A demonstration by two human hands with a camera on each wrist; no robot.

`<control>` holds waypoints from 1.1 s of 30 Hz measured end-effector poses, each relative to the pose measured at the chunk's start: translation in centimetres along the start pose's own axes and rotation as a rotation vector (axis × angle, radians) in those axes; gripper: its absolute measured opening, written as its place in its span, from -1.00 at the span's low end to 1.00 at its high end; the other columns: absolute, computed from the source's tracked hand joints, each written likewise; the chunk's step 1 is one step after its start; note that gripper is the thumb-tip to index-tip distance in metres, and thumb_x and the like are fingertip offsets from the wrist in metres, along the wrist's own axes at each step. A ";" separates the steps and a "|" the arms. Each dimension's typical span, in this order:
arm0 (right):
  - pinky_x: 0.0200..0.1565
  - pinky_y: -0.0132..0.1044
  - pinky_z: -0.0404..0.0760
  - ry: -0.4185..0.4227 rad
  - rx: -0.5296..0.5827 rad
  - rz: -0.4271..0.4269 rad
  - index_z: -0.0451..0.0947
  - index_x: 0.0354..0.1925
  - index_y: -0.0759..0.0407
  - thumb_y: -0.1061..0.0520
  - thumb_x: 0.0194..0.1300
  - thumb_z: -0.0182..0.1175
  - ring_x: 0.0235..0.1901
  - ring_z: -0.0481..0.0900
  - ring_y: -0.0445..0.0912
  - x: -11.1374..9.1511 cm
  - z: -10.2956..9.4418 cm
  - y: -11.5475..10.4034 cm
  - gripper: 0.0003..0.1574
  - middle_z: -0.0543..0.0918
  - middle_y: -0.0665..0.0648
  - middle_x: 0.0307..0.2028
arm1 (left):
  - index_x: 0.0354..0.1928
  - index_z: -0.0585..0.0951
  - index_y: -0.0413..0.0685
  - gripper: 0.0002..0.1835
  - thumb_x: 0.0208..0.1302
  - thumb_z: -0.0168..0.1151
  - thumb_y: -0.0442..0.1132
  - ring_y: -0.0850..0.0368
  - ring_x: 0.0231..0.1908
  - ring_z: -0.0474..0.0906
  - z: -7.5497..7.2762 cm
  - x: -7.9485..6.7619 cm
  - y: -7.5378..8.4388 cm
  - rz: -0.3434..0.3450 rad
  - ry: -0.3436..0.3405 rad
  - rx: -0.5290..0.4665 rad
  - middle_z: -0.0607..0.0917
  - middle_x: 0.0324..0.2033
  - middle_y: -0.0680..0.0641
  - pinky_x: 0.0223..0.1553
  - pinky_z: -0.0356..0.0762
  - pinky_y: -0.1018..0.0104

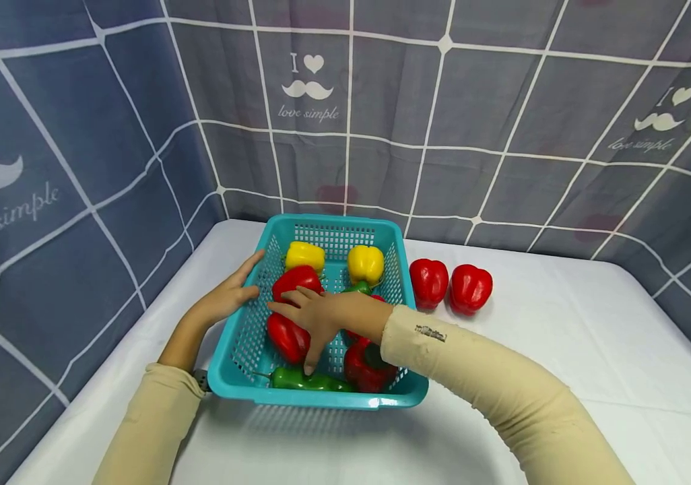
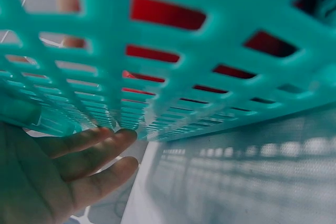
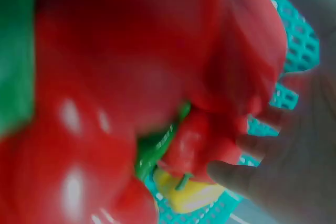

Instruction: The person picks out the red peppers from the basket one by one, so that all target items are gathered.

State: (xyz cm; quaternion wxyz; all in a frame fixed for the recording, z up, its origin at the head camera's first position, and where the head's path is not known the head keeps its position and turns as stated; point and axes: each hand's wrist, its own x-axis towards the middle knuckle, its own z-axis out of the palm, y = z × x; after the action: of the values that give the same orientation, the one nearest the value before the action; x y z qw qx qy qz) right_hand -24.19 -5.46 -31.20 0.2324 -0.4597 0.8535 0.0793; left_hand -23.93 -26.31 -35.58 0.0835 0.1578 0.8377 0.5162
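Observation:
A teal plastic basket (image 1: 242,391) holds several bell peppers and a long green pepper (image 1: 315,381). My left hand (image 1: 224,300) holds the basket's left side, thumb over the rim; in the left wrist view its fingers (image 2: 100,174) lie nearly straight along the outer wall. Inside the basket, my right hand (image 1: 318,320) spreads its fingers over two red bell peppers, one farther back (image 1: 297,279) and one nearer (image 1: 285,339). Its thumb points down beside the green pepper. In the right wrist view the fingers (image 3: 262,145) overlap a red pepper (image 3: 205,140); firm contact cannot be told.
Two yellow bell peppers, left (image 1: 305,256) and right (image 1: 366,264), lie at the basket's back. Another red pepper (image 1: 366,367) sits at its front right. Outside, two red bell peppers (image 1: 429,283) stand on the white table (image 1: 564,337). Tile-patterned curtains (image 1: 394,101) enclose it.

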 end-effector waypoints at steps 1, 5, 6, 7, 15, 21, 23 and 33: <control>0.25 0.05 0.19 -0.006 -0.012 0.009 -0.38 0.42 -0.22 -0.25 -0.21 0.39 0.40 -0.25 0.02 0.0 0.1 -0.1 0.47 -0.14 -0.01 0.42 | 0.41 -0.29 -0.12 -0.17 0.12 -0.21 -0.37 -0.35 0.22 0.10 0.0 0.0 0.0 0.000 0.000 0.003 -0.17 0.38 -0.34 0.02 0.41 -0.09; 0.26 0.04 0.17 -0.014 -0.064 0.039 -0.38 0.42 -0.23 -0.25 -0.24 0.41 0.40 -0.28 0.03 0.1 0.5 -0.5 0.49 -0.10 -0.02 0.41 | 0.42 -0.29 -0.12 -0.17 0.11 -0.20 -0.36 -0.33 0.25 0.05 0.1 0.0 0.2 0.000 0.000 0.020 -0.19 0.38 -0.33 0.09 0.30 -0.16; 0.25 0.01 0.20 -0.014 -0.075 0.039 -0.39 0.42 -0.22 -0.25 -0.24 0.41 0.39 -0.24 0.02 0.2 0.6 -0.6 0.50 -0.08 -0.01 0.40 | 0.42 -0.29 -0.12 -0.17 0.11 -0.20 -0.36 -0.33 0.26 0.04 0.1 0.0 0.2 0.000 0.001 0.023 -0.19 0.38 -0.33 0.10 0.28 -0.17; 0.24 -0.01 0.23 -0.014 -0.087 0.039 -0.39 0.42 -0.21 -0.25 -0.24 0.41 0.39 -0.19 0.01 0.3 0.6 -0.7 0.50 -0.06 -0.01 0.39 | 0.41 -0.29 -0.12 -0.17 0.12 -0.20 -0.36 -0.34 0.26 0.04 0.2 0.0 0.2 0.001 0.001 0.024 -0.19 0.38 -0.33 0.10 0.28 -0.17; 0.14 -0.15 0.38 -0.004 -0.126 0.062 -0.33 0.42 -0.17 -0.26 -0.23 0.40 0.25 0.11 -0.06 1.2 0.8 -0.9 0.47 0.11 0.02 0.29 | 0.42 -0.29 -0.11 -0.18 0.14 -0.21 -0.38 -0.37 0.24 0.05 0.2 -0.1 -0.2 -0.002 -0.001 0.008 -0.18 0.38 -0.34 0.05 0.35 -0.15; 0.13 -0.15 0.39 0.008 -0.112 0.036 -0.28 0.42 -0.15 -0.27 -0.16 0.36 0.22 0.17 -0.05 1.5 0.8 -0.9 0.38 0.15 0.03 0.25 | 0.41 -0.28 -0.13 -0.20 0.15 -0.22 -0.37 -0.40 0.24 0.06 0.3 -0.3 -0.2 -0.002 0.009 0.007 -0.16 0.37 -0.36 0.01 0.38 -0.15; 0.12 -0.15 0.40 0.014 -0.114 0.025 -0.26 0.42 -0.15 -0.26 -0.15 0.36 0.22 0.17 -0.05 1.5 0.8 -0.9 0.36 0.15 0.03 0.25 | 0.41 -0.28 -0.14 -0.20 0.15 -0.23 -0.37 -0.42 0.23 0.06 0.3 -0.4 -0.2 0.002 0.010 0.006 -0.17 0.37 -0.37 -0.01 0.40 -0.14; 0.06 -0.17 0.46 0.085 -0.037 -0.063 -0.23 0.42 -0.14 -0.19 -0.12 0.38 0.25 0.16 -0.03 0.2 -1.1 0.0 0.33 0.10 0.06 0.31 | 0.41 -0.29 -0.13 -0.20 0.16 -0.22 -0.38 -0.39 0.24 0.02 0.1 -0.1 0.0 0.012 0.005 0.008 -0.20 0.38 -0.34 -0.02 0.41 -0.14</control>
State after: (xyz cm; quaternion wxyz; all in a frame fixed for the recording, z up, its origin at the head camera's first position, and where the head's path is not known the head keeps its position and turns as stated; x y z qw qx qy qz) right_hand -24.64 -6.06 -30.30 0.1897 -0.4933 0.8462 0.0680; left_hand -23.79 -26.29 -35.67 0.0776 0.1615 0.8389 0.5139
